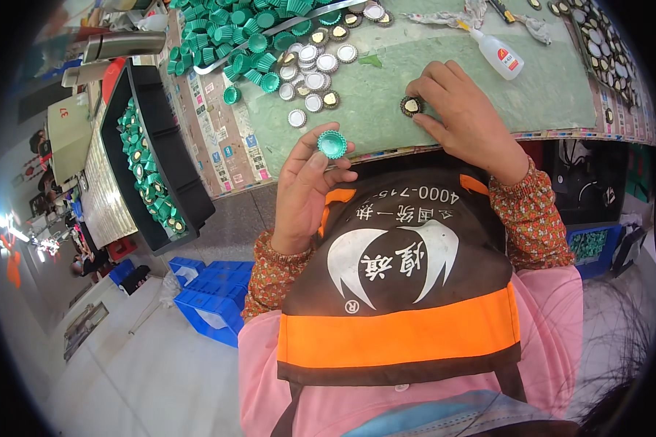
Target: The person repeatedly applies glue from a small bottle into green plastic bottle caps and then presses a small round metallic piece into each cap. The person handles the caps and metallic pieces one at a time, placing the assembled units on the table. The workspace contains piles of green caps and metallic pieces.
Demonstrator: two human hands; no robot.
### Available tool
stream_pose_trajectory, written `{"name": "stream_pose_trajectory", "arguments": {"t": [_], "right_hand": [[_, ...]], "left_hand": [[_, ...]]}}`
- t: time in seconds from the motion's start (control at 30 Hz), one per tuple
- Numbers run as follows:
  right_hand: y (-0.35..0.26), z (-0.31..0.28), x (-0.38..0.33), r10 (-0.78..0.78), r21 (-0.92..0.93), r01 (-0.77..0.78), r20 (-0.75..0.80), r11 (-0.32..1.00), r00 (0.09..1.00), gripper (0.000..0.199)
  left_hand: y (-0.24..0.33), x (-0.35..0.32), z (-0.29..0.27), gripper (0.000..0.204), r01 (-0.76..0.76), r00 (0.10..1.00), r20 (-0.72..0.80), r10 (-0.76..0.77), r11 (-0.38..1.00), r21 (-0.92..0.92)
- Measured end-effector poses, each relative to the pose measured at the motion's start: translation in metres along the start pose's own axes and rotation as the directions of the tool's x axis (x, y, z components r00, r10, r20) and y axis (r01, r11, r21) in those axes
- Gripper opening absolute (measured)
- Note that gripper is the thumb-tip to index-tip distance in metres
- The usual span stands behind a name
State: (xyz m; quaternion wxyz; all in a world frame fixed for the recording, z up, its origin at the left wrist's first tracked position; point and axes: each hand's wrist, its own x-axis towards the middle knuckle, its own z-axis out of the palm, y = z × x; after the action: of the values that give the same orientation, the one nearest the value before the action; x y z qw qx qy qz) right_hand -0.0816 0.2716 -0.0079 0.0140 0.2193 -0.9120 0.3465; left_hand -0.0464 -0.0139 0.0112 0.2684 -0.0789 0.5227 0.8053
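Nearest the camera, a brown apron [397, 277] with an orange band [401, 331] covered the front of a person in pink. Both forearms, in flowered sleeves [536, 218], reached up toward a worktable. The left hand [306, 175] was raised just in front of the table edge, palm turned inward, its thumb and fingers pinched on a small green fluted cup [332, 144]. The cup's open mouth faced up toward the camera; being round, it showed no long axis across its face. The right hand [466, 109] arched over the table's near edge, thumb and fingertips closed on a dark crimped cap [411, 106], its pale gold inner face up. Whether that cap touched the tabletop could not be told.

The table wore a pale green sheet [270, 135] over patterned paper [222, 138]. Beyond the hands lay a cluster of white-faced caps [315, 81], a white squeeze bottle [503, 57] with its yellow tip pointing away and left, and a heap of green cups [226, 25]. Left of the table stood a black bin [169, 146] holding more cups; farther down, blue crates [215, 291] sat on the pale floor [146, 364].
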Motion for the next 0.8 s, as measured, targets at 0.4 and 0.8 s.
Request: {"name": "stream_pose_trajectory", "arguments": {"t": [0.4, 0.8], "right_hand": [[-0.057, 0.007, 0.007, -0.136, 0.305, 0.182, -0.164, 0.935, 0.977, 0.033], [-0.078, 0.021, 0.007, -0.158, 0.190, 0.191, -0.174, 0.963, 0.972, 0.029]], "left_hand": [[-0.006, 0.000, 0.002, 0.056, 0.071, 0.996, 0.069, -0.059, 0.977, -0.199], [-0.008, -0.004, 0.009, 0.052, 0.108, 0.993, 0.059, -0.101, 0.986, -0.124]]}}
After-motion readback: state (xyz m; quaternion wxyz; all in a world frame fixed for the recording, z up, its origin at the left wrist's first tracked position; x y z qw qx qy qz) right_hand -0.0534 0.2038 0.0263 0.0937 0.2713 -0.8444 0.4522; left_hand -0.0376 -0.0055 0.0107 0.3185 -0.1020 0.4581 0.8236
